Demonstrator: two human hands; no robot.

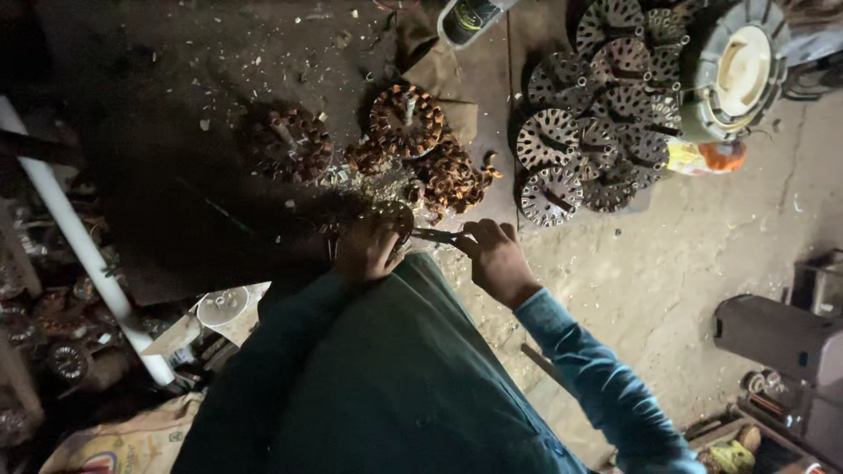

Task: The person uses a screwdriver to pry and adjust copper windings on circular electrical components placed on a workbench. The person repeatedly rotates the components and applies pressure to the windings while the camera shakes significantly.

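Down on the floor, wound stators (406, 118) lie heaped just ahead of the person. The left hand (369, 247) is curled shut over one stator (391, 213) at the heap's near edge. The right hand (493, 256) is closed on pliers (436, 235), whose long axis lies sideways, nose leftward toward that stator.

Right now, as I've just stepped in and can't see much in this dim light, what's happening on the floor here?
A person in a teal shirt crouches over the floor. The left hand steadies a copper-wound motor coil, while the right hand works a pair of pliers against it. More wound coils lie just ahead, and a heap of bare slotted metal discs sits to the right.
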